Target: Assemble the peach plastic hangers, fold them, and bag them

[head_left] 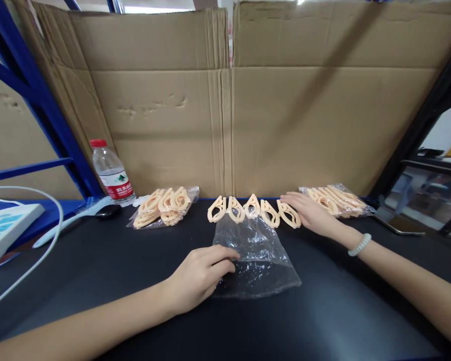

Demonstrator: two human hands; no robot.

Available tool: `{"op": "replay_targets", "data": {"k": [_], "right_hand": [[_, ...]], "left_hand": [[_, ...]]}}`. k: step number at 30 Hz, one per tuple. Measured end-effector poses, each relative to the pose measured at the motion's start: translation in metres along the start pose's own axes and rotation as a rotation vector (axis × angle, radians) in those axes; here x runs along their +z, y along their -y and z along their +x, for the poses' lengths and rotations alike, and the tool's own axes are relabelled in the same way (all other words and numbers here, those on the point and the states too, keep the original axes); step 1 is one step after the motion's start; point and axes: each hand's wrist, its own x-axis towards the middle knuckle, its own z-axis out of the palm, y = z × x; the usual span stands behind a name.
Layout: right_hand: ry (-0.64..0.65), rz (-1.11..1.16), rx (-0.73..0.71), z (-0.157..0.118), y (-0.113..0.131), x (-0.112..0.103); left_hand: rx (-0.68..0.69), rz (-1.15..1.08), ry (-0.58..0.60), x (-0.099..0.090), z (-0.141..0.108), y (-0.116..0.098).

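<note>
A clear plastic bag (261, 278) lies flat on the black table in front of me. My left hand (205, 273) is closed over its left edge, fingers bent and thumb hidden. Along the bag's far end stand several peach-coloured folding clothes hangers in a row, among them a left-end hanger (221, 212) and a middle one (252, 212). My right hand (310, 210), with a pale coiled band on its wrist, reaches to the right-end hanger (293, 218). Its fingers are stretched out and touch that hanger's top, without wrapping round it.
Bagged hangers (165, 205) lie at the back left, and another bagged bundle (340, 199) sits behind my right hand. A water bottle (115, 178), a pale blue long-handled object (67, 223) and a white cable (56, 235) are on the left. Cardboard (165, 120) walls the back. A phone-like slab (400, 225) lies right.
</note>
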Motion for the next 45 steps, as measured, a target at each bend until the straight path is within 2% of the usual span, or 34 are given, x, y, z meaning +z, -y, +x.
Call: {"op": "replay_targets", "data": {"k": [3,6,9,15,20,25,29,33,38,45], "right_hand": [[0.182,-0.048,0.011,-0.012,-0.025,0.007],[0.393,-0.091,0.035,-0.015,-0.031,0.010],[0.461,-0.086,0.039,-0.013,-0.028,0.007],[0.383,-0.010,0.049,-0.021,-0.012,-0.010],[0.338,0.107,0.111,-0.043,0.024,-0.030],[0.255,0.102,0.203,-0.076,0.061,-0.051],[0.258,0.114,0.196,-0.094,0.089,-0.070],[0.249,0.119,0.167,-0.099,0.112,-0.086],[0.185,0.107,0.125,-0.101,0.118,-0.090],[0.179,0.115,0.198,-0.111,0.114,-0.088]], "left_hand": [[0.002,-0.009,0.009,0.001,0.001,-0.001],[-0.002,-0.020,0.021,0.003,0.002,-0.003],[-0.017,-0.040,0.047,0.003,0.002,-0.004],[-0.027,-0.075,0.083,-0.001,0.001,-0.008],[-0.042,-0.100,0.075,-0.001,0.001,-0.010],[-0.050,-0.104,0.077,0.000,0.002,-0.010],[-0.049,-0.089,0.096,0.000,0.003,-0.010],[-0.032,-0.082,0.089,0.000,0.004,-0.009],[-0.038,-0.078,0.098,0.000,0.005,-0.009],[-0.034,-0.066,0.091,0.002,0.006,-0.007]]}}
